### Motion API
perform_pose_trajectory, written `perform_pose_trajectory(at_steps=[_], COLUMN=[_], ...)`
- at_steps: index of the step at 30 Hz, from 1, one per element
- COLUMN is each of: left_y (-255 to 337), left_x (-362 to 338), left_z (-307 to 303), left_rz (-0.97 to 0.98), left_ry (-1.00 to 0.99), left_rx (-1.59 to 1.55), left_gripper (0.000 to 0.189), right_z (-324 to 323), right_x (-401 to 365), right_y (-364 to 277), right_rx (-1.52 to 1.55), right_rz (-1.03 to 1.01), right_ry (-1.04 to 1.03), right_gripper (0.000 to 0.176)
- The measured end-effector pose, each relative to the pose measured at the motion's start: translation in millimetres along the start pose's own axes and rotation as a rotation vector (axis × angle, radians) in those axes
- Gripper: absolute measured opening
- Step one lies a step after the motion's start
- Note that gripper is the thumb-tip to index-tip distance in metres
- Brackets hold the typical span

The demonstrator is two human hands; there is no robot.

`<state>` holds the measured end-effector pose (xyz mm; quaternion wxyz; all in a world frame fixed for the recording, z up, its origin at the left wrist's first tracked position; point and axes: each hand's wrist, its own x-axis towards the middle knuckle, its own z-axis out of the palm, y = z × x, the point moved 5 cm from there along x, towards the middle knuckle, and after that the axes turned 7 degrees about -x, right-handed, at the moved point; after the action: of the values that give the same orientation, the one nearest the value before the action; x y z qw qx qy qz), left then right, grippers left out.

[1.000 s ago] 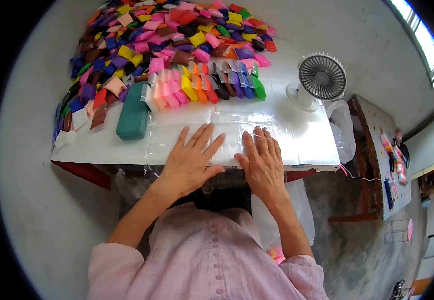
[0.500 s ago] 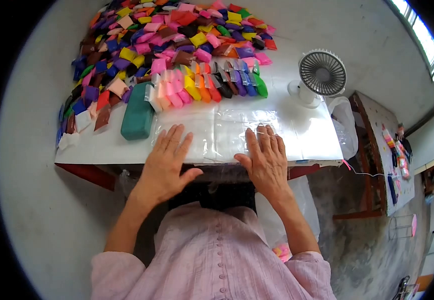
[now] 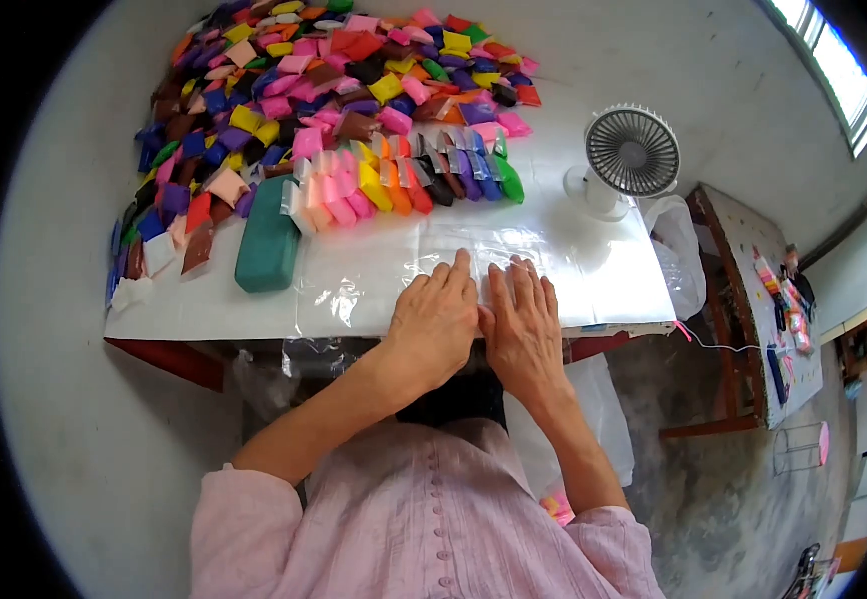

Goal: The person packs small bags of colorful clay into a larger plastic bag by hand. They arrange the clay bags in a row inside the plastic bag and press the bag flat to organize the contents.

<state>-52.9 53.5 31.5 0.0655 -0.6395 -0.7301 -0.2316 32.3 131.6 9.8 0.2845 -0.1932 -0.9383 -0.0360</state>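
Observation:
A clear plastic sheet or bag (image 3: pixel 339 297) lies on the white-covered table in front of me, its near part hanging over the front edge. My left hand (image 3: pixel 433 321) rests on it near the middle, index finger stretched forward, the others slightly bent and the thumb hidden. Right beside it, my right hand (image 3: pixel 523 317) lies flat on the plastic with its fingers extended. Beyond both hands stands a row of small colored packets (image 3: pixel 399 185) in clear wrappers, running from pale pink to green. A green block (image 3: pixel 268 240) sits at the row's left end.
A large heap of colored packets (image 3: pixel 284 95) covers the table's back left. The white fan (image 3: pixel 631 155) stands on the right. A plastic bag (image 3: pixel 675 260) hangs beyond the table's right edge, near a side table (image 3: pixel 743 240) with various items. Crumpled white paper (image 3: pixel 132 293) lies front left.
My left hand has moved right, from the left part of the plastic to beside my right hand. The plastic has shifted toward me at the left and now hangs over the front edge.

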Motion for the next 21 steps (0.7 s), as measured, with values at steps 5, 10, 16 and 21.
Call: perform_pose_trajectory(at_steps=[5,10,16,21], left_y=[-2,-2,1,1], left_x=[2,2,4,8], left_z=[5,4,5,9], left_rz=[0.035,0.013,-0.014,0.01], left_ry=[0.093,0.112,0.065,0.066], left_rx=[0.07,0.035,0.049,0.013], left_gripper=[0.023,0.032,0.046,0.042], right_z=[-9,-66,-66,-20], right_x=[-4,7,94,153], right_y=[0,-3,47,56], right_rx=[0.028,0.112,0.079,-0.093], right_rz=[-0.056,-0.008,0.136,0.256], right_ry=[0.054,0.257,0.172,-0.058], right_gripper=[0.038,0.021,0.022,0.057])
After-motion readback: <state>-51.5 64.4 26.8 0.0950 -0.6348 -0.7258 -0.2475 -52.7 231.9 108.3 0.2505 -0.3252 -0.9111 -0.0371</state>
